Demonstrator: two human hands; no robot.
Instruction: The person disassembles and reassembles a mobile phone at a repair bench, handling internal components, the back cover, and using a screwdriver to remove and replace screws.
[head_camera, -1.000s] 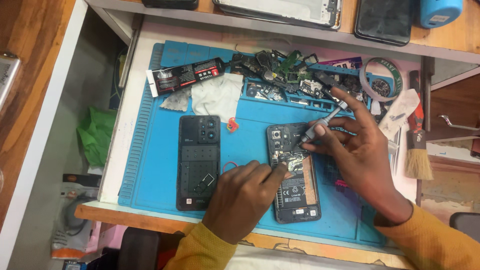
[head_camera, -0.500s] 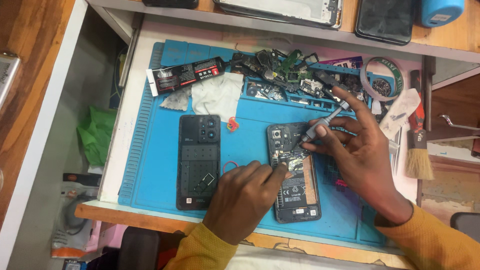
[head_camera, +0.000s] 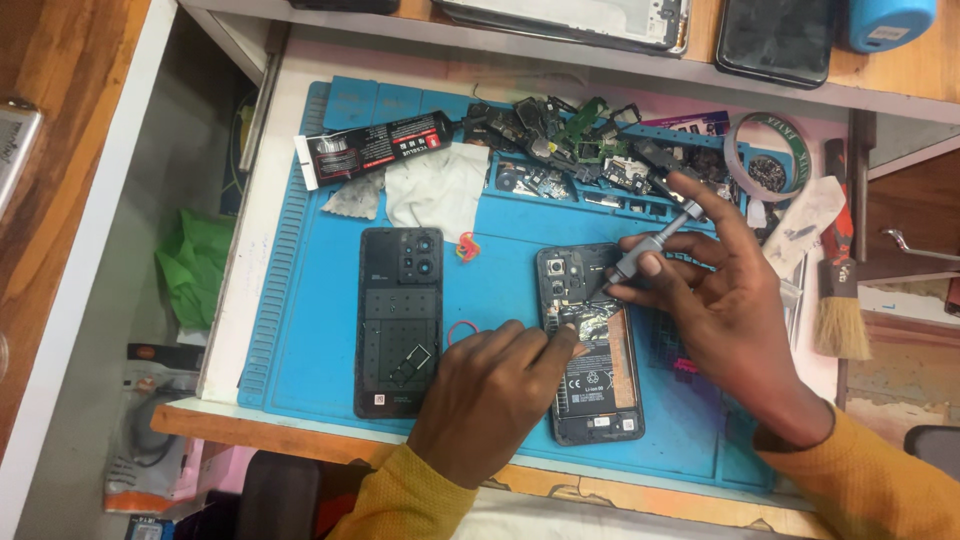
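Little has moved since the earlier frame: only the right hand (head_camera: 735, 300) tilted its grey screwdriver (head_camera: 655, 243) slightly, fingers pinched around it. Its tip meets the opened phone (head_camera: 590, 345), back off, battery exposed, lying on the blue mat (head_camera: 310, 300). Curled left hand (head_camera: 490, 390) still presses the phone's edge.

Matt blue rubbery mat (head_camera: 300, 330), metal screwdriver (head_camera: 655, 240) – glossy black phone back (head_camera: 400, 320), wooden shelf (head_camera: 60, 150)
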